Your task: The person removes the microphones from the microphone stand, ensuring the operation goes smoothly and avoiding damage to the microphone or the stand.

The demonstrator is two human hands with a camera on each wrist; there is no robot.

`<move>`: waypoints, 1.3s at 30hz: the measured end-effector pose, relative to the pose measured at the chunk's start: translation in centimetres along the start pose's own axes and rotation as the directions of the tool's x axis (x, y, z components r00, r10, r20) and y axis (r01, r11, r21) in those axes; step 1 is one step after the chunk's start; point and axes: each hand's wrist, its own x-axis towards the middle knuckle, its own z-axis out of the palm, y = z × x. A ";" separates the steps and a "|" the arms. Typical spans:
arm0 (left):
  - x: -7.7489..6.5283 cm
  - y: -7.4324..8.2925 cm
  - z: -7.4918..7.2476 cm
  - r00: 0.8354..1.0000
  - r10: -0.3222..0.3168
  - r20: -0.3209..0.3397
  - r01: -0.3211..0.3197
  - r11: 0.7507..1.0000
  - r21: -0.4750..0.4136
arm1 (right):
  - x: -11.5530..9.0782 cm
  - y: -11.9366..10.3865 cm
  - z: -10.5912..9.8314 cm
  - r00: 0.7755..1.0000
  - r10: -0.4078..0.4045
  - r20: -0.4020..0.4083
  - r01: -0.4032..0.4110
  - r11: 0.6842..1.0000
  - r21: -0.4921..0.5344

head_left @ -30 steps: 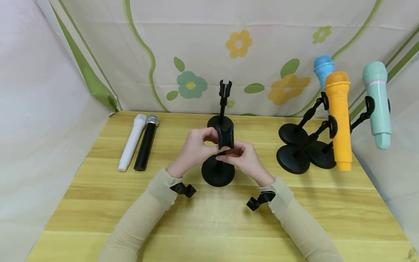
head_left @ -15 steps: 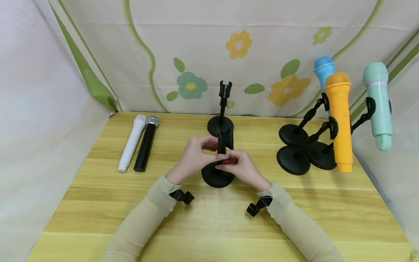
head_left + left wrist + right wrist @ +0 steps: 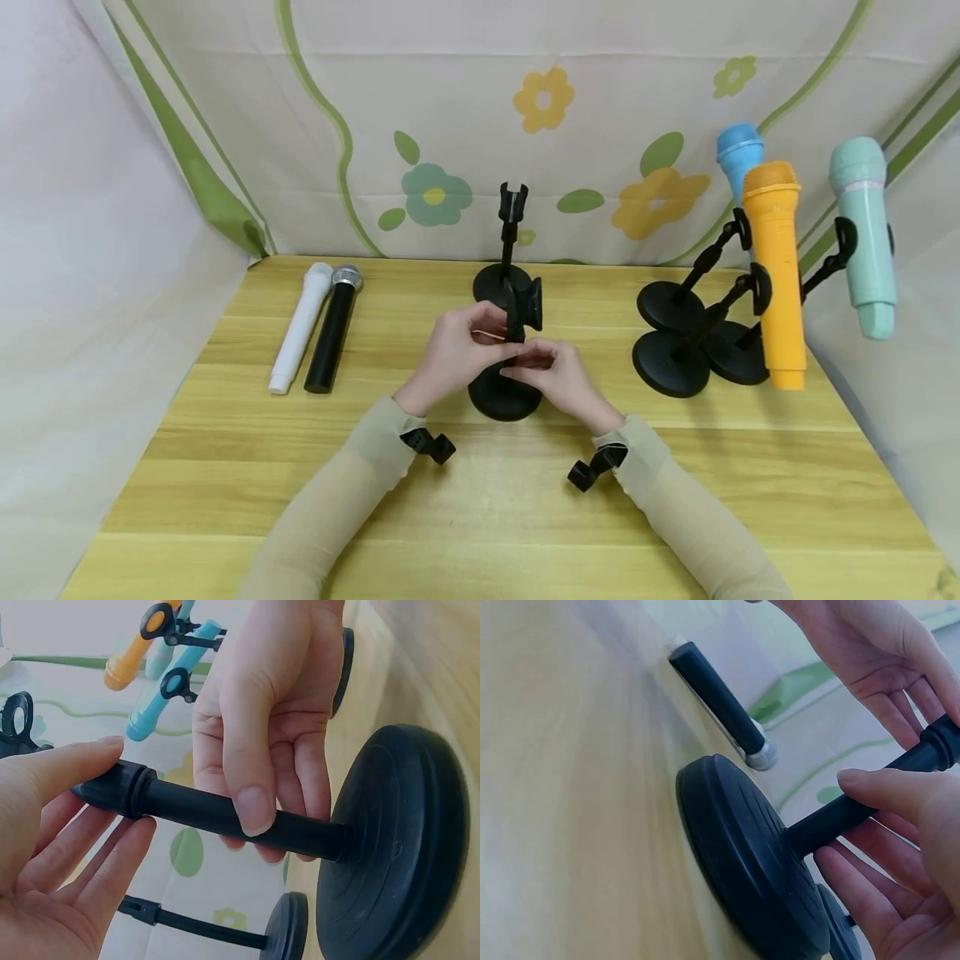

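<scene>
A black microphone stand (image 3: 506, 400) with a round base stands in front of me at the table's middle. My left hand (image 3: 461, 350) pinches the collar (image 3: 139, 791) at the top of its post between thumb and fingers. Lower down, my right hand (image 3: 562, 379) holds the post (image 3: 225, 817), thumb on one side and fingers on the other. The stand's clip (image 3: 525, 305) rises above both hands, its opening facing right in the head view. In the right wrist view, the base (image 3: 742, 862) is close against the tabletop.
Directly behind is a second black stand (image 3: 504, 279) with a bare clip. At left lie a white microphone (image 3: 302, 329) and a black microphone (image 3: 334, 329). On the right, three stands carry a blue microphone (image 3: 738, 154), an orange one (image 3: 776, 275) and a mint one (image 3: 864, 237).
The clip on the held stand has turned from facing me toward the right. The stand has shifted slightly right, and my left hand has moved lower, onto the collar.
</scene>
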 end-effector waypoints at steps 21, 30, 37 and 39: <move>13.8 1.2 3.9 0.998 -0.035 -0.060 0.031 0.997 -0.071 | 7.5 -0.4 -9.2 0.932 0.013 -0.362 -0.093 0.975 -0.203; 16.2 -0.7 6.5 0.983 -0.086 -0.164 0.078 0.995 -0.057 | 10.2 2.5 -10.8 0.902 0.028 -0.431 -0.131 0.968 -0.213; 15.9 -1.9 7.8 0.984 -0.136 -0.119 0.131 0.990 -0.049 | 10.4 4.7 -10.2 0.878 0.082 -0.471 -0.183 0.967 -0.174; 15.9 -2.1 8.0 0.986 -0.143 -0.082 0.141 0.989 -0.036 | 10.3 4.9 -10.2 0.875 0.086 -0.476 -0.189 0.967 -0.171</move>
